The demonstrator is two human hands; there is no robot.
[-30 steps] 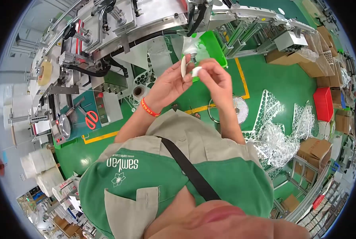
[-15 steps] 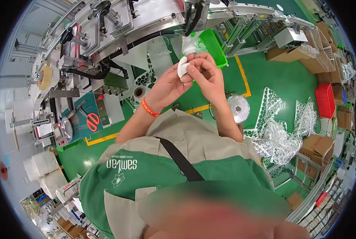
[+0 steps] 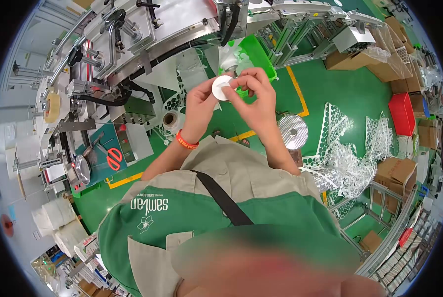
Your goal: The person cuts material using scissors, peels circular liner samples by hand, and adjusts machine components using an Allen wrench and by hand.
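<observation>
The left hand (image 3: 199, 106) holds a white disc (image 3: 217, 92) by its rim, thumb and fingers drawn narrow around the near edge. The right hand (image 3: 256, 101) is narrow too, thumb on the disc's face, fingers curled behind the thumb; whether a second white piece lies under that thumb is too small to tell.

The disc is just on the wearer's side of the green bin (image 3: 259, 53), toward its left corner. If the thumb pushes off-centre, the disc could tip out of its light edge hold — and fall to the floor or among the white material (image 3: 228, 58) at the bin's left side. Careless rubbing could also crease anything thin on its face.

Left of the bin and nearer the wearer, a roll (image 3: 170, 119) is close to the left wrist; a sleeve or forearm swinging wide could knock it. Right of the bin, a heap of perforated white sheet (image 3: 342, 166) spreads over the floor — a foot could snag there.
</observation>
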